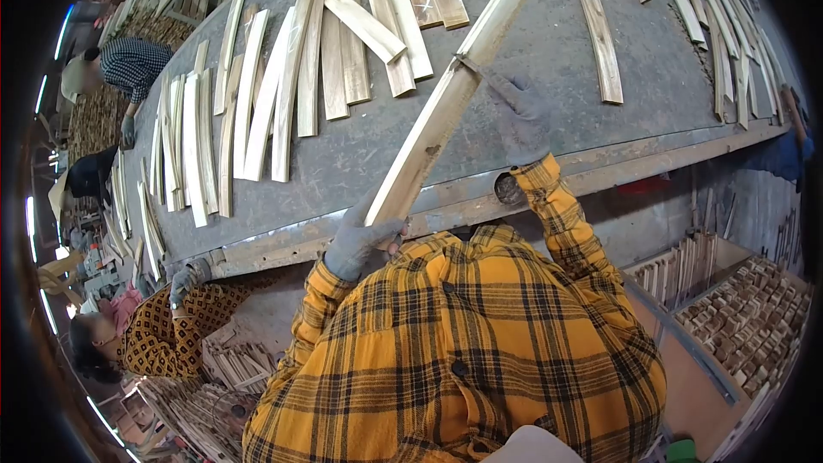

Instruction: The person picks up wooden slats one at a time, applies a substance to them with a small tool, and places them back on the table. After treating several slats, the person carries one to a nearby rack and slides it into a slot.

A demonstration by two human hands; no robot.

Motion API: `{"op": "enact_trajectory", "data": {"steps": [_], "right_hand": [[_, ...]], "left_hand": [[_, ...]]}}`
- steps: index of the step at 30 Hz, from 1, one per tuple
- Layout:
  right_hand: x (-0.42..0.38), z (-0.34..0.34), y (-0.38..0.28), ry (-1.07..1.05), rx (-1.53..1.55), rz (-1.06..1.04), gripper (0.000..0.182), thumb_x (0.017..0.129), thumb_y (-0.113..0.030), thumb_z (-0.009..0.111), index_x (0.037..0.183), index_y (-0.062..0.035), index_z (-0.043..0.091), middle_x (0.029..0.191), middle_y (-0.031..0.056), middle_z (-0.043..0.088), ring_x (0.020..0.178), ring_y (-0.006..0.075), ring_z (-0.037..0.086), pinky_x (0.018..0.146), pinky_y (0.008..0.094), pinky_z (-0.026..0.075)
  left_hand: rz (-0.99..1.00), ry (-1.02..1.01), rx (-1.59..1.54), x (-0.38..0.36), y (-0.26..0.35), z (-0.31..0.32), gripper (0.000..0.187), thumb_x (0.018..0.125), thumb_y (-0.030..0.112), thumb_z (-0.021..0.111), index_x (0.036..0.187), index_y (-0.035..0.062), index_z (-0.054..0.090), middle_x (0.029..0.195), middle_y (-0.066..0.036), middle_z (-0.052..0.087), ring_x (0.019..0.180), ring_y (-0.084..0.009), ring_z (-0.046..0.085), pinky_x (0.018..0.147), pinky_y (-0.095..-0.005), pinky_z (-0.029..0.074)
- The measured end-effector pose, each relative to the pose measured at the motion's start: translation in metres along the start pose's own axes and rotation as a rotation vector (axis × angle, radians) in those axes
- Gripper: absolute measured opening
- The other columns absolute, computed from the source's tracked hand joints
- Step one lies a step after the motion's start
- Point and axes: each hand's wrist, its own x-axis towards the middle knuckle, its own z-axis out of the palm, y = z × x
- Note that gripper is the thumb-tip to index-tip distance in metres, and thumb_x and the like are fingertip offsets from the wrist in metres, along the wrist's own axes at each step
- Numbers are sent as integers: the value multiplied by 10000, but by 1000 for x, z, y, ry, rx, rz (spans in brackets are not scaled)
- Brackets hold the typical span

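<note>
A long wooden strip [424, 141] slants across the front of me, its near end at my chest and its far end over the table. Grey-gloved, my left hand [356, 244] is closed around the near end. Farther up, my right hand [519, 116], also gloved, grips the strip's right edge, with one fingertip over its upper face. A dark patch marks the wood near its middle. The palm side of the right hand and some fingers are hidden.
Several wooden strips [309, 69] lie on the grey table [317, 193], some with white chalk marks. One marked strip [593, 26] lies beyond my right hand. More strips [724, 26] lie at the far right. Co-workers stand at left, one in a patterned shirt [210, 313]. Stacked wood pieces [746, 326] sit lower right.
</note>
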Motion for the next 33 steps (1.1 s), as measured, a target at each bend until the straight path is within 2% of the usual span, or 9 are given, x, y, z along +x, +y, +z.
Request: {"op": "enact_trajectory", "data": {"steps": [3,10,13,16,20,24,25,28,33], "right_hand": [[-12,0,-17,-175,-392,-102,289,835,-2,622,1105,-94,668,916,29,597,831,120,563,690,227,471],[-3,-10,-10,7,-42,6,266,848,21,587,1106,-14,641,956,58,626,817,99,582,680,179,477],[-7,-7,-10,112,53,318,189,861,-84,633,1035,-25,674,884,48,647,679,58,573,555,165,451],[-23,-3,-31,63,-246,607,234,861,-171,655,1020,1,664,741,37,645,513,35,514,431,163,390],[-49,9,-32,-172,-184,858,286,857,-223,664,1013,15,647,679,27,623,433,25,437,377,162,324],[-62,15,-36,-188,-41,904,282,855,-207,658,1005,31,629,720,23,612,420,23,386,382,162,300],[-64,11,-38,-167,167,924,248,859,-166,644,1005,29,599,712,-2,580,414,26,358,387,166,278],[-67,-15,-39,-146,264,957,207,866,-141,629,994,13,576,652,-27,532,407,29,338,387,174,264],[-61,-50,-68,-194,336,994,173,912,-141,564,994,10,538,529,-69,406,396,4,309,381,172,251]], "left_hand": [[-12,-27,-100,-1,1,4,521,831,-9,588,1302,-58,371,797,-145,595,552,-136,566,461,-226,483],[5,-23,-96,2,2,12,512,844,19,587,1309,-44,382,791,-135,600,526,-121,557,451,-215,467],[48,90,336,13,6,19,514,846,84,605,1316,-2,414,838,-142,615,633,-149,599,542,-279,505],[652,243,915,49,-12,22,532,822,139,625,1319,75,448,902,-162,618,799,-225,629,684,-349,516],[306,440,1269,66,-11,48,688,771,246,662,1384,177,357,1064,-187,511,938,-354,593,786,-397,505],[302,237,1162,53,-11,67,824,731,299,704,1418,156,271,1094,-205,461,944,-358,588,771,-428,508],[488,249,1140,52,-16,64,868,721,250,733,1429,131,245,1012,-161,493,880,-271,612,738,-372,519],[286,-50,407,63,-20,48,865,747,94,730,1427,16,201,968,-101,532,869,-180,594,728,-285,506],[97,-312,246,63,-13,55,549,804,52,688,1284,-44,440,884,-37,558,750,-84,548,682,-210,483]]}}
